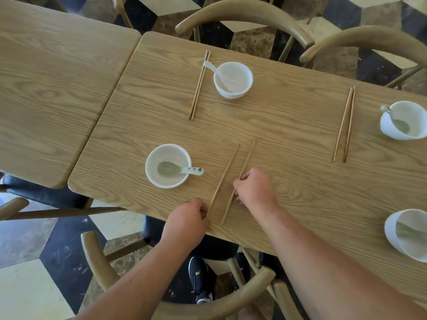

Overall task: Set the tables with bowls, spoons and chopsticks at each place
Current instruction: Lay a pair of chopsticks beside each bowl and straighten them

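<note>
Four round white ceramic bowls sit on the light wooden table (288,139), each holding one white ceramic spoon — near-left bowl (168,165) with its spoon (179,169), far bowl (233,80), and two at the right edge (403,120) (406,234). Your left hand (188,219) pinches the near end of one thin wooden chopstick (224,179); your right hand (254,189) grips the other chopstick (238,183) — both lie apart, just right of the near-left bowl.

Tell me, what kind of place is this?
Probably a restaurant dining room: light wooden tables pushed together, curved-back wooden chairs at each place, and matching white round bowls with spoons and chopsticks laid out.
</note>
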`<state>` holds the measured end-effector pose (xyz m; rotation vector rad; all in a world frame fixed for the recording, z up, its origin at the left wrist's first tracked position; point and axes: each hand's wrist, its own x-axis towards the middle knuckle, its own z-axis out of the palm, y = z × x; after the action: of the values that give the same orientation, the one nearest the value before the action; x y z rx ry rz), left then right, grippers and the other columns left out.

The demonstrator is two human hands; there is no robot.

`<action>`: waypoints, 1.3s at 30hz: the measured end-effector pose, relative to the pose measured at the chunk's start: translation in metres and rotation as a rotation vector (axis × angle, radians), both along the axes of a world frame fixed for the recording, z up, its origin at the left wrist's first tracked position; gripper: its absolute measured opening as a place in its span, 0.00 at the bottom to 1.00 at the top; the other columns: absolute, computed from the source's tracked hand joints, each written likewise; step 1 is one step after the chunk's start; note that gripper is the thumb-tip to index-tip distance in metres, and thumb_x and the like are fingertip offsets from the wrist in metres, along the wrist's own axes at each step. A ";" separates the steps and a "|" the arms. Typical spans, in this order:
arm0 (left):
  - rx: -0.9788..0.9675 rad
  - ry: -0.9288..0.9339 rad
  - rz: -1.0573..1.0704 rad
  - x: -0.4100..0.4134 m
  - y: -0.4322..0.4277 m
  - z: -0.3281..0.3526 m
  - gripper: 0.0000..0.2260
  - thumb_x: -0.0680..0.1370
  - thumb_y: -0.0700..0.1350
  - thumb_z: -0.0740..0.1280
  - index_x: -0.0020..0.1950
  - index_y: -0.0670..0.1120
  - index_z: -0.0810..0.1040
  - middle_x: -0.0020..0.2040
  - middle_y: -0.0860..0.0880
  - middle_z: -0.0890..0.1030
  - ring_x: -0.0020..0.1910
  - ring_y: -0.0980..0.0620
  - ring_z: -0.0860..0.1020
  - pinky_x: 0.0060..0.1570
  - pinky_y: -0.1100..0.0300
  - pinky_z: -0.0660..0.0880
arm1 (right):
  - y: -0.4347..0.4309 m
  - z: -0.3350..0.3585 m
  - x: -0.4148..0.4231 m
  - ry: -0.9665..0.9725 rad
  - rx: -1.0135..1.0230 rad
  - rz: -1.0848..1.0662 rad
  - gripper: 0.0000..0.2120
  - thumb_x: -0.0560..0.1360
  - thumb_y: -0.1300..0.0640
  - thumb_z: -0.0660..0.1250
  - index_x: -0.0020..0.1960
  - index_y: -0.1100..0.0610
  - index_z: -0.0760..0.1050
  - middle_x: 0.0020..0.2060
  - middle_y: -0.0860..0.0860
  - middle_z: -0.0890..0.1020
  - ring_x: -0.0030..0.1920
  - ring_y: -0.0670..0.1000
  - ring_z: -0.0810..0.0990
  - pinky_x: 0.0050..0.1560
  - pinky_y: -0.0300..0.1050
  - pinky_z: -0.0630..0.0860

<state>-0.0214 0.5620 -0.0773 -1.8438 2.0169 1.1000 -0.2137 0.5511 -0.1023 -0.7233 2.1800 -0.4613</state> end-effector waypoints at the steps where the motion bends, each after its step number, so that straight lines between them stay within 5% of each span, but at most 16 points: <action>1: -0.012 0.002 -0.002 0.001 -0.001 -0.001 0.11 0.80 0.48 0.71 0.61 0.52 0.81 0.52 0.55 0.83 0.54 0.52 0.81 0.55 0.55 0.78 | 0.002 -0.001 0.001 -0.003 -0.007 -0.003 0.06 0.70 0.50 0.70 0.41 0.51 0.76 0.31 0.51 0.86 0.33 0.57 0.87 0.37 0.61 0.87; 13: -0.134 0.063 0.015 -0.011 -0.003 -0.003 0.10 0.83 0.49 0.69 0.62 0.50 0.84 0.56 0.52 0.83 0.56 0.49 0.81 0.51 0.58 0.72 | 0.010 -0.003 0.027 -0.116 -0.061 0.029 0.06 0.76 0.49 0.71 0.43 0.49 0.78 0.35 0.50 0.86 0.35 0.54 0.88 0.39 0.58 0.87; 23: -0.047 0.077 0.062 -0.014 -0.002 -0.004 0.07 0.82 0.50 0.70 0.59 0.53 0.84 0.53 0.55 0.85 0.53 0.52 0.82 0.53 0.54 0.80 | 0.004 -0.008 0.030 -0.116 -0.076 0.025 0.05 0.76 0.51 0.71 0.43 0.49 0.78 0.36 0.50 0.86 0.37 0.54 0.88 0.40 0.58 0.87; 39: 0.023 0.112 0.134 -0.012 -0.003 -0.008 0.03 0.81 0.49 0.72 0.54 0.55 0.83 0.46 0.58 0.83 0.47 0.56 0.81 0.44 0.59 0.77 | -0.003 -0.002 0.027 -0.142 -0.077 -0.008 0.06 0.80 0.54 0.72 0.45 0.53 0.79 0.34 0.52 0.87 0.34 0.54 0.88 0.39 0.60 0.87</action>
<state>-0.0330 0.5593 -0.0853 -1.9712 1.9540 1.2842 -0.1866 0.5484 -0.1042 -0.7016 2.0427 -0.5854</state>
